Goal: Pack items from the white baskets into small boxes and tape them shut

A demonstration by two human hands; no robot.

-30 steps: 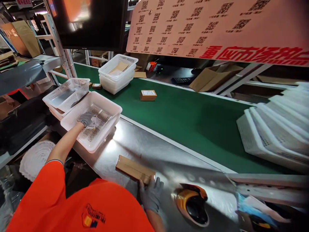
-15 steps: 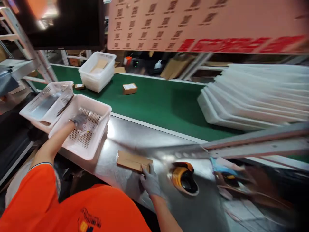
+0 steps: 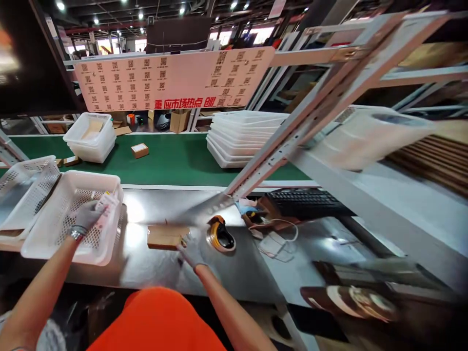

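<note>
My left hand (image 3: 87, 217), in a grey glove with a watch at the wrist, is inside the white plastic basket (image 3: 116, 234). Its fingers are closed on a small plastic packet (image 3: 106, 207) with pale pink and white printing. My right hand (image 3: 192, 250), also gloved, grips the right end of a flat brown cardboard box (image 3: 164, 237) lying on the metal table (image 3: 146, 268). Just right of that hand sits a yellow and black tape dispenser (image 3: 221, 237) with a roll of tape.
Behind the table runs a green conveyor belt (image 3: 175, 163) with a small box (image 3: 140, 150), stacked white bins (image 3: 89, 139) and nested white trays (image 3: 244, 136). Another basket (image 3: 27, 190) stands at left. A slanting metal post (image 3: 270, 156) rises at right, near a keyboard (image 3: 309, 202).
My left hand has lifted the packet from the basket's floor toward its right rim. My right hand stays on the box. The view has swung right, and the sign's codes look sharper.
</note>
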